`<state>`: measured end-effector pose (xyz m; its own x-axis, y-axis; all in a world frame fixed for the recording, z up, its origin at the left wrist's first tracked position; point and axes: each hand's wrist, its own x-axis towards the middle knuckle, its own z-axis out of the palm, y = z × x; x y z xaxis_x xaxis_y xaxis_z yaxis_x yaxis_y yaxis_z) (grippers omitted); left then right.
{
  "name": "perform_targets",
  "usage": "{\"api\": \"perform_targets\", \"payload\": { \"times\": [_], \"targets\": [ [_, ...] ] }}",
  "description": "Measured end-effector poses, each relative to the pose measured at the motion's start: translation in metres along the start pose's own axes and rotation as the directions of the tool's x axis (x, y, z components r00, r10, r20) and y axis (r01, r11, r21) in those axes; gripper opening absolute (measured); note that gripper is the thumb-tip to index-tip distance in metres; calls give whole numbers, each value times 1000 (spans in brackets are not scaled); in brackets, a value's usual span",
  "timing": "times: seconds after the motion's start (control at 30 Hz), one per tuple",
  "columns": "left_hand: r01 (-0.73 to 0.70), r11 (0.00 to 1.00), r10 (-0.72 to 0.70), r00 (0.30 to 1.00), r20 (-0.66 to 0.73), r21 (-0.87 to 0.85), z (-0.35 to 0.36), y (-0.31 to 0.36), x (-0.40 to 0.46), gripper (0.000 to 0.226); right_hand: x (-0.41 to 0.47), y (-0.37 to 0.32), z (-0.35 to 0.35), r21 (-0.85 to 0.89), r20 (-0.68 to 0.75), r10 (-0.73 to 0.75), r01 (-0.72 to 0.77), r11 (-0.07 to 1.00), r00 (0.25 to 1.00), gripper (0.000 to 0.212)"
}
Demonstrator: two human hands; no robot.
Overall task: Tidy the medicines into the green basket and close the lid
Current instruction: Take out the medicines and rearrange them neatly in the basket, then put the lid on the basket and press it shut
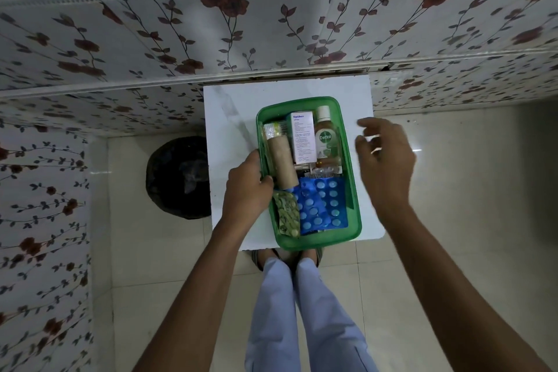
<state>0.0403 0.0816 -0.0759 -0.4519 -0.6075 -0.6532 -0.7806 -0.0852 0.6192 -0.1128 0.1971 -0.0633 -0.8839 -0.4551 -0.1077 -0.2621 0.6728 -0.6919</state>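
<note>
I see green basket (353,220) on white table (229,118), meds inside, lid not seen. L hand (247,190) grips basket left rim, fingers curled over. R hand (385,157) hovers just beside right rim, fingers spread, holds nothing.

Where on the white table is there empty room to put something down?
Bare white tabletop lies left of and behind the green basket. To its right a narrower strip sits under the right hand. Inside the basket is crowded; the left hand grips its left rim.
</note>
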Motion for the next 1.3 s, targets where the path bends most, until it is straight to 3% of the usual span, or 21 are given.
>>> {"api": "perform_targets", "payload": {
  "times": [0.1,0.17,0.27,0.4,0.6,0.73,0.9,1.0,1.17,1.23,1.3],
  "targets": [
    [9,999,-9,1000,-13,-51,-5,-3,-3,44,17,27,1,233,56,371,-373,898,927,22],
    [7,998,-9,1000,-29,-69,-12,-3,-7,45,20,40,8,147,133,426,-443,885,895,23],
    [16,992,-23,998,-54,-123,-26,-8,-12,45,11,43,25,-172,340,349,-307,936,873,38],
    [43,978,-61,995,-84,-204,-51,-18,-17,48,-8,42,46,-322,451,306,-167,932,839,36],
    [88,961,-116,989,-91,-261,-61,-24,-15,47,-1,32,31,-232,336,293,-223,947,895,34],
    [112,950,-132,990,-49,-292,-44,-23,-6,46,3,10,-9,-280,180,149,-95,955,972,30],
    [91,941,-109,993,-37,-325,-5,-17,-1,46,-10,-21,-39,-371,149,59,1,929,987,29],
    [58,953,-82,994,-70,-296,9,-18,2,48,-26,-36,-29,-316,184,-23,81,945,983,36],
    [41,967,-59,996,-63,-251,8,-20,3,47,-50,-36,10,-326,345,-157,275,904,925,71],
    [36,964,-59,995,-81,-264,6,-21,4,47,-52,-31,20,-340,409,-143,296,893,901,73],
    [26,955,-62,992,-111,-296,6,-22,3,49,-49,-27,22,-340,423,-160,320,885,892,62]
  ]
}}
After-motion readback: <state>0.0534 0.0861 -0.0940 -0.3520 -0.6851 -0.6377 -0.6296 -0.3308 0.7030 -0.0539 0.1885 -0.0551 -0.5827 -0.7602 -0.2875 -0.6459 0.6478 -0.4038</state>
